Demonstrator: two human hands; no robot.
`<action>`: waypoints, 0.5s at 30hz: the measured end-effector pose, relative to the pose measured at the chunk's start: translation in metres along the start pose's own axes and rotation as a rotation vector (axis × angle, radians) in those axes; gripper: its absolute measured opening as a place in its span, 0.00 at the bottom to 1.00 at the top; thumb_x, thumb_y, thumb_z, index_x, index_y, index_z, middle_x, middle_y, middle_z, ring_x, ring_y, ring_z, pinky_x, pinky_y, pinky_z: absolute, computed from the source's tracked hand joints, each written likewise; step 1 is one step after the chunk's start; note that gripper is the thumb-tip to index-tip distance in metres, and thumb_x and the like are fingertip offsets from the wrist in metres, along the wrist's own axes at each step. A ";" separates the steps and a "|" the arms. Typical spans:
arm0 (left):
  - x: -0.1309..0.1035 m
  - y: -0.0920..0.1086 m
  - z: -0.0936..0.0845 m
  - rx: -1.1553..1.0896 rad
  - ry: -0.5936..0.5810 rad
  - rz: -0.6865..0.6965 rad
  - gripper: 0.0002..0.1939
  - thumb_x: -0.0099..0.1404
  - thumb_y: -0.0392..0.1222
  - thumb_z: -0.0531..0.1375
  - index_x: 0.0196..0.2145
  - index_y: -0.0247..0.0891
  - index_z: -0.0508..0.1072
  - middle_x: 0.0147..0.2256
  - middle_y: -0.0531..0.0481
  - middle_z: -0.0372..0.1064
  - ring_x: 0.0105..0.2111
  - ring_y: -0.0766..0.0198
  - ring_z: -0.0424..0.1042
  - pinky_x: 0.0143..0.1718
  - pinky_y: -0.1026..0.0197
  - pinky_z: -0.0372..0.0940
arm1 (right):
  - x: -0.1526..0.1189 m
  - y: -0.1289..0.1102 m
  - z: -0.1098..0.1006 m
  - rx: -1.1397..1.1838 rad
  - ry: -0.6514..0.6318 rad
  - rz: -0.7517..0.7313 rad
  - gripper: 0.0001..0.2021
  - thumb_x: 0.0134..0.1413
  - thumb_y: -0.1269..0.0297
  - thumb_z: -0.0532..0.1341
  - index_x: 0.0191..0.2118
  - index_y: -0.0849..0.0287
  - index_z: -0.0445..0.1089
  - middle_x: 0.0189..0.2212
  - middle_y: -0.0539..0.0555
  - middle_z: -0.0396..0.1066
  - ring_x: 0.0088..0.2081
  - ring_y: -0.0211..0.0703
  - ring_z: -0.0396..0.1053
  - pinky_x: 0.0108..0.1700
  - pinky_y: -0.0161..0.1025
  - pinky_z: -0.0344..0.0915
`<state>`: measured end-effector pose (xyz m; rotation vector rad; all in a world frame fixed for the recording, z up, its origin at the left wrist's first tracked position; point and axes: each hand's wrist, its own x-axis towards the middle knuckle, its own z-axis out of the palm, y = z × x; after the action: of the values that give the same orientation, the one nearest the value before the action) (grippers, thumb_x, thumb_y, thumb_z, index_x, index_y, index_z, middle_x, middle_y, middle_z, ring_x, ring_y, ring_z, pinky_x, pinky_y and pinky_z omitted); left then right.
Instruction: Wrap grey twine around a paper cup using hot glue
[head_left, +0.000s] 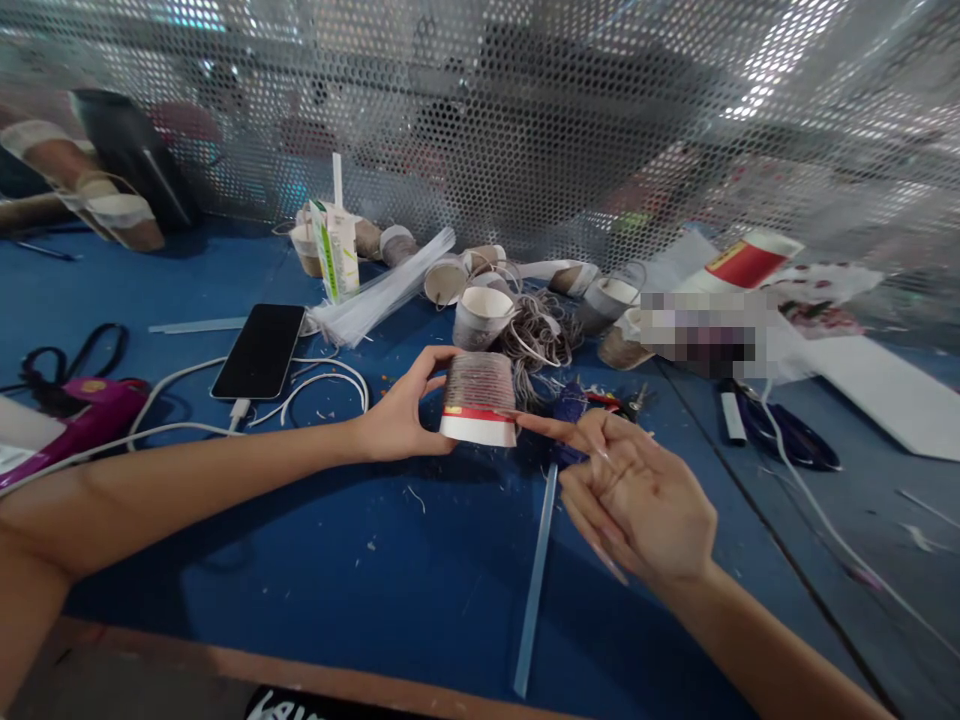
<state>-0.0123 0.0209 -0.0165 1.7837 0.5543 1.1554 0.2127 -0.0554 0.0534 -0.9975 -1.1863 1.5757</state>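
The left hand (397, 415) curves in a firm C-shaped grip, left thumb (437, 444) below and left fingers (437, 360) above, the left forearm (225, 473) stretching back leftward from it. The right hand (645, 500) is apart from it on the right, palm in view, index finger (551, 427) extended toward the left hand, remaining fingers bent below; the right forearm (761, 640) slopes down and right.

A perforated metal screen (480, 110) spans the back of a blue tabletop (360, 580). White light (784, 50) glares through its holes at upper right; the blurred reddish patches are perhaps things beyond. A dark seam (757, 513) crosses the tabletop's right side; a brownish strip (150, 640) borders its near edge.
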 end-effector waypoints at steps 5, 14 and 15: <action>0.000 -0.002 0.001 -0.002 0.022 0.034 0.39 0.47 0.40 0.67 0.54 0.43 0.55 0.55 0.40 0.60 0.61 0.46 0.61 0.63 0.40 0.56 | 0.007 0.001 -0.005 -0.050 0.263 -0.090 0.15 0.60 0.54 0.50 0.25 0.55 0.52 0.34 0.53 0.78 0.09 0.27 0.46 0.09 0.30 0.45; 0.000 0.002 0.001 0.169 0.045 0.104 0.39 0.46 0.36 0.67 0.55 0.42 0.57 0.54 0.41 0.61 0.58 0.47 0.63 0.63 0.40 0.56 | -0.010 0.018 0.000 -0.351 -0.144 -0.235 0.13 0.64 0.51 0.52 0.33 0.53 0.56 0.34 0.52 0.76 0.15 0.33 0.63 0.19 0.38 0.67; 0.000 0.002 0.001 0.183 0.047 0.120 0.39 0.47 0.36 0.66 0.55 0.42 0.57 0.54 0.41 0.61 0.58 0.48 0.63 0.62 0.41 0.57 | -0.012 0.020 -0.001 -0.391 -0.213 -0.224 0.13 0.65 0.50 0.52 0.34 0.53 0.56 0.30 0.51 0.75 0.18 0.36 0.66 0.21 0.39 0.69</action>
<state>-0.0117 0.0194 -0.0145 1.9726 0.6042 1.2652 0.2129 -0.0692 0.0346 -0.9138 -1.7384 1.3228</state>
